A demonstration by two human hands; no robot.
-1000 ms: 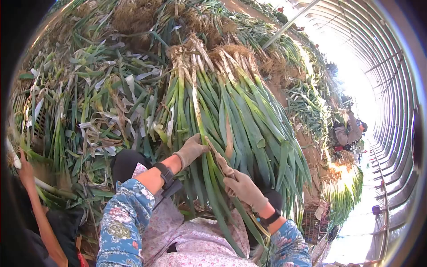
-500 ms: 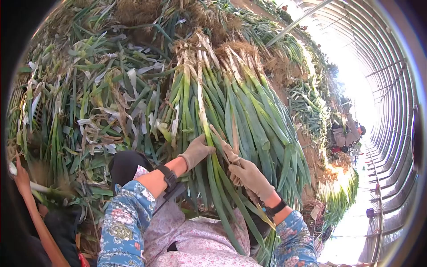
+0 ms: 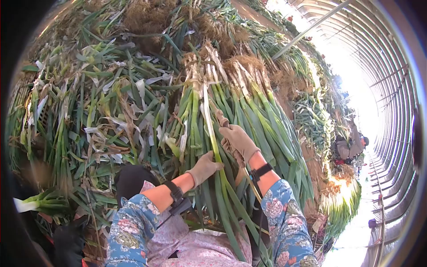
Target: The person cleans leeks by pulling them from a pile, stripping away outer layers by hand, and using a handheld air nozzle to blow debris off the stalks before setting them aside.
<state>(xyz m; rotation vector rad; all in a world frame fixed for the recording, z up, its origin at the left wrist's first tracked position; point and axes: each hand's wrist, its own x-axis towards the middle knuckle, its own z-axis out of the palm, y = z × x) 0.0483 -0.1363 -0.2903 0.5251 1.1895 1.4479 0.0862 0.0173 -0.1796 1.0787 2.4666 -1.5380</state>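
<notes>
My gloved left hand [image 3: 205,169] is closed round the green part of one long onion stalk [image 3: 210,122], whose pale stem points up and whose leaves hang over my lap. Up and to the right, my gloved right hand [image 3: 238,141] is closed on brown, withered leaf strips [image 3: 221,116] beside the stalk. Under and around both hands lies a thick row of green onions [image 3: 267,120], their roots at the top and their leaves towards me.
Loose leaves and peelings [image 3: 120,107] cover the left side. A white-stemmed onion [image 3: 33,205] shows at the lower left. On the right, another person [image 3: 349,147] crouches near a bundle of onions [image 3: 342,200] under a ribbed arched wall [image 3: 396,111].
My right hand has moved up with the brown strips. My left hand sits slightly lower in view. The other person's arm at the lower left has gone, and a white-stemmed onion shows clearly there.
</notes>
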